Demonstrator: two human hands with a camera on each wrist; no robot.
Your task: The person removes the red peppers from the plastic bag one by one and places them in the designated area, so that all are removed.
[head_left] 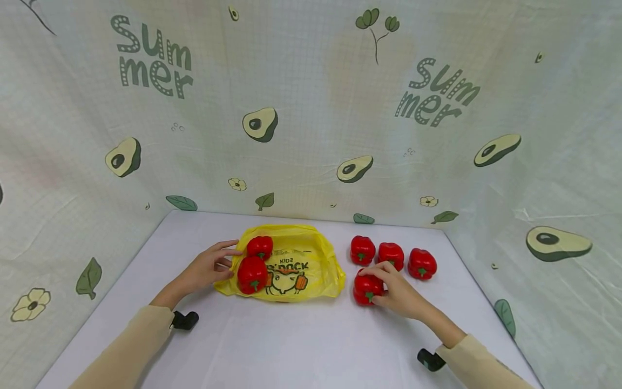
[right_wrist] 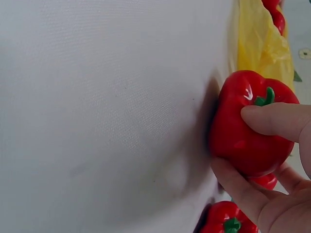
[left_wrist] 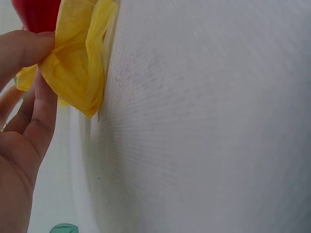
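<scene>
A yellow plastic bag (head_left: 325, 270) with a printed cartoon lies flat on the white table. Two red bell peppers rest on its left part, a smaller-looking one (head_left: 259, 246) behind another (head_left: 252, 275). At the bag's left edge, my left hand (head_left: 206, 270) pinches the crumpled yellow plastic (left_wrist: 77, 63) between thumb and finger. Right of the bag, my right hand (head_left: 398, 292) grips a red bell pepper (right_wrist: 243, 141), thumb beside its green stem and fingers around the far side. This pepper sits low, close over the table surface.
Behind the right hand stand three more red bell peppers: one at the left (head_left: 362, 249), one in the middle (head_left: 391, 255) and one at the right (head_left: 421, 263). A printed cloth (head_left: 301, 162) hangs behind and beside the table (head_left: 272, 346).
</scene>
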